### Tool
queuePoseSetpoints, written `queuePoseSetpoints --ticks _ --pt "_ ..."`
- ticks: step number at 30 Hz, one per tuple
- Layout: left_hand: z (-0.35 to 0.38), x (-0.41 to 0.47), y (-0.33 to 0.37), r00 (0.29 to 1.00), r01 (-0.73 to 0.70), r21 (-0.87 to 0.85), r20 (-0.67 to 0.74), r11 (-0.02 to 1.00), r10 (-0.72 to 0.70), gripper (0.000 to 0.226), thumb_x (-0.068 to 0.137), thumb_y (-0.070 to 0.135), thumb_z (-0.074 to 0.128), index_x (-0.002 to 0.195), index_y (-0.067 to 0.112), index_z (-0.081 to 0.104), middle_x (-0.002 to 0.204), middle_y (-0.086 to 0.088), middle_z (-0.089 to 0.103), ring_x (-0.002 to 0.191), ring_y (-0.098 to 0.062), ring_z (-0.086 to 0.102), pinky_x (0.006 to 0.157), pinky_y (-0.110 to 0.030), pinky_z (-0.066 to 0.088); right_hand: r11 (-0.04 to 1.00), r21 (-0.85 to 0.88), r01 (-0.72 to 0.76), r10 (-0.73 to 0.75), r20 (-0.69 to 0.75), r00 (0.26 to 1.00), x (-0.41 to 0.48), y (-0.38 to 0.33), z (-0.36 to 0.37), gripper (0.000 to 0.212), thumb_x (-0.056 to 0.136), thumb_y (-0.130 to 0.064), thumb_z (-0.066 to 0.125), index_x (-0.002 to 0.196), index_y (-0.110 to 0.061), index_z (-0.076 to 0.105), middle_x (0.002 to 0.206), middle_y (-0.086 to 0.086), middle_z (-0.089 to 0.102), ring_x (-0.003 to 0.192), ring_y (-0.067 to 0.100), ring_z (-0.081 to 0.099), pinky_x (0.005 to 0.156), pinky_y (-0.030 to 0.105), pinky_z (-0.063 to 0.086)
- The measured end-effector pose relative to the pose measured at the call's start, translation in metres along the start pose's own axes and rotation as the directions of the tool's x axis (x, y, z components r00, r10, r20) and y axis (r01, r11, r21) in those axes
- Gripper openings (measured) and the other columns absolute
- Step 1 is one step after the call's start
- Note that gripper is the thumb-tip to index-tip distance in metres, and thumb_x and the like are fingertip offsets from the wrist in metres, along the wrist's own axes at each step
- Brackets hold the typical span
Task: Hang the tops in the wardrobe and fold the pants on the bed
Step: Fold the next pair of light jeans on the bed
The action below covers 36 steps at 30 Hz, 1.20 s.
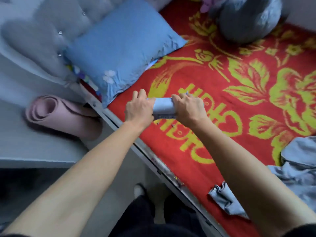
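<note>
Near right: crumpled grey-blue clothing (297,177) lies on the red blanket (188,151), well apart from the hands. Mid-bed: left hand (139,108) and right hand (188,108) each grip one end of a small folded light-blue garment (163,106); can't tell if it touches the blanket. Just beyond: blue pillow (119,48). Farthest: grey bundle (248,17).

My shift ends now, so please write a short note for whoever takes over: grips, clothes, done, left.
Left grip and right grip each hold one end of a folded light-blue garment on or just above the red bedspread, near the blue pillow.
Done: this piece looks folded.
Left: set it down; grey-blue clothes lie crumpled at the bed's near right edge.
Wardrobe not in view.
</note>
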State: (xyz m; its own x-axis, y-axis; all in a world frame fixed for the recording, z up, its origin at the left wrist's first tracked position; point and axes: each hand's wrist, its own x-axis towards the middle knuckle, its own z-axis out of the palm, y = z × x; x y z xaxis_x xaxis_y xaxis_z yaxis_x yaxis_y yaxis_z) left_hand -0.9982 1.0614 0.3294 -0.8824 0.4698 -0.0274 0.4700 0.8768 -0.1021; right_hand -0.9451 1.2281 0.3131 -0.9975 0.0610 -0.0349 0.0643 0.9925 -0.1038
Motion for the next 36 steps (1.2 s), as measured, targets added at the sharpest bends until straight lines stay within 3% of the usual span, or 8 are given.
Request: queuePoseSetpoints --ticks 3,5,10,18,21,28,32,36 --pt "-0.047 -0.025 -0.046 0.995 0.088 0.016 -0.047 0.996 -0.087 0.051 0.070 0.025 0.075 0.119 0.029 0.061 0.128 -0.006 0.046 0.118 -0.030 0.043 0.071 -0.040 0.048 0.995 -0.026 0.100 -0.102 -0.084 0.991 0.007 -0.047 -0.046 0.034 0.083 -0.025 0.064 0.117 -0.022 0.056 0.110 0.002 0.063 0.105 0.030 0.062 0.068 0.036 0.046" --pt "-0.076 -0.044 -0.078 0.987 0.136 0.021 -0.093 0.990 -0.134 0.050 0.072 0.022 0.072 0.120 0.029 0.059 0.126 -0.004 0.051 0.120 -0.029 0.044 0.073 -0.040 0.049 0.987 -0.053 0.154 -0.160 -0.140 0.977 0.011 -0.081 -0.076 0.039 0.082 -0.027 0.066 0.119 -0.023 0.056 0.113 0.001 0.063 0.109 0.028 0.061 0.073 0.036 0.049" --pt "-0.136 -0.116 -0.167 0.952 0.239 0.053 -0.210 0.970 -0.223 0.048 0.071 0.026 0.068 0.117 0.028 0.054 0.103 -0.003 0.065 0.094 -0.031 0.065 0.066 -0.035 0.047 0.954 -0.109 0.278 -0.298 -0.284 0.911 0.004 -0.188 -0.137 0.043 0.082 -0.027 0.066 0.123 -0.024 0.055 0.115 0.000 0.063 0.108 0.027 0.063 0.078 0.038 0.049" --pt "-0.198 -0.321 -0.323 0.891 0.399 0.129 -0.289 0.908 -0.351 0.044 0.071 0.027 0.066 0.113 0.031 0.057 0.099 0.001 0.068 0.089 -0.028 0.068 0.063 -0.031 0.043 0.876 -0.148 0.458 -0.478 -0.385 0.789 -0.081 -0.416 -0.184 0.047 0.078 -0.029 0.069 0.123 -0.024 0.056 0.115 0.001 0.064 0.108 0.027 0.063 0.078 0.037 0.051" --pt "-0.226 -0.411 -0.384 0.827 0.511 0.196 -0.380 0.837 -0.415 0.041 0.073 0.031 0.067 0.113 0.031 0.057 0.096 0.001 0.068 0.085 -0.026 0.068 0.060 -0.030 0.041 0.812 -0.178 0.556 -0.573 -0.422 0.703 -0.118 -0.514 -0.210 0.048 0.077 -0.030 0.070 0.122 -0.024 0.055 0.113 0.000 0.065 0.105 0.027 0.064 0.074 0.037 0.051" --pt "-0.304 -0.551 -0.504 0.648 0.713 0.246 -0.589 0.657 -0.483 0.076 0.075 0.028 0.070 0.144 0.023 0.037 0.097 -0.001 0.069 0.081 -0.026 0.068 0.053 -0.031 0.032 0.692 -0.262 0.673 -0.670 -0.580 0.464 -0.168 -0.696 -0.294 0.040 0.084 -0.028 0.064 0.123 -0.024 0.056 0.106 0.001 0.066 0.096 0.027 0.065 0.069 0.035 0.048" --pt "-0.359 -0.583 -0.560 0.574 0.781 0.288 -0.681 0.554 -0.455 0.070 0.078 0.025 0.065 0.143 0.022 0.038 0.100 -0.004 0.069 0.083 -0.028 0.067 0.054 -0.033 0.034 0.645 -0.316 0.695 -0.678 -0.657 0.330 -0.163 -0.766 -0.349 0.042 0.084 -0.030 0.067 0.124 -0.024 0.056 0.105 0.001 0.065 0.091 0.025 0.064 0.066 0.035 0.051" --pt "-0.412 -0.586 -0.612 0.517 0.821 0.315 -0.765 0.477 -0.385 0.063 0.079 0.022 0.065 0.139 0.019 0.043 0.102 -0.007 0.068 0.084 -0.032 0.067 0.055 -0.034 0.032 0.649 -0.366 0.667 -0.625 -0.756 0.194 -0.141 -0.814 -0.404 0.038 0.082 -0.028 0.068 0.119 -0.022 0.059 0.100 0.002 0.067 0.087 0.026 0.065 0.057 0.031 0.035"
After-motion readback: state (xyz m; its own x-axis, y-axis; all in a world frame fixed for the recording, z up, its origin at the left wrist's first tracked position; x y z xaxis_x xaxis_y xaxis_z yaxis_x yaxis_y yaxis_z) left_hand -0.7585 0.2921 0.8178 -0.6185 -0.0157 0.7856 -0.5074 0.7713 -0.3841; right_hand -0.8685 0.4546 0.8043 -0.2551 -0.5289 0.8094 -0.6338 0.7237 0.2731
